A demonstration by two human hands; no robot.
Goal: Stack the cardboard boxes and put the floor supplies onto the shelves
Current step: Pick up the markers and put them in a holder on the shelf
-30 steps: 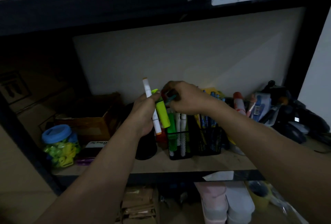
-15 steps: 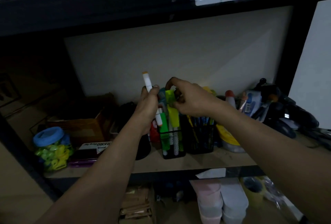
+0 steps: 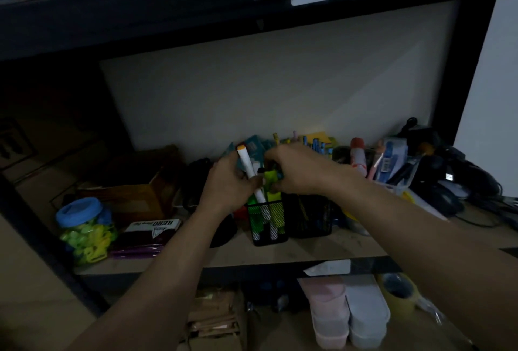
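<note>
Left of the left hand (image 3: 227,191) stand a cardboard box (image 3: 131,199) and jar (image 3: 84,230); right of the right hand (image 3: 302,174), tangled mice (image 3: 445,199) and cables (image 3: 490,205). Above both, open air reaches the upper shelf beam (image 3: 140,20). Just below, two marker-filled mesh cups (image 3: 269,224) block the way down; bare shelf board (image 3: 322,249) runs in front of these.

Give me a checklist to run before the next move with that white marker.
1. Grip of left hand on white marker: ok, fingers curled round it.
2. Marker's orange cap on: ok.
3. Stance of mesh cup on shelf: ok, upright.
4. Room left in the cup: cannot tell, hands cover its mouth.
5. Cup's mouth free of right hand: not ok, it sits just above.
</note>
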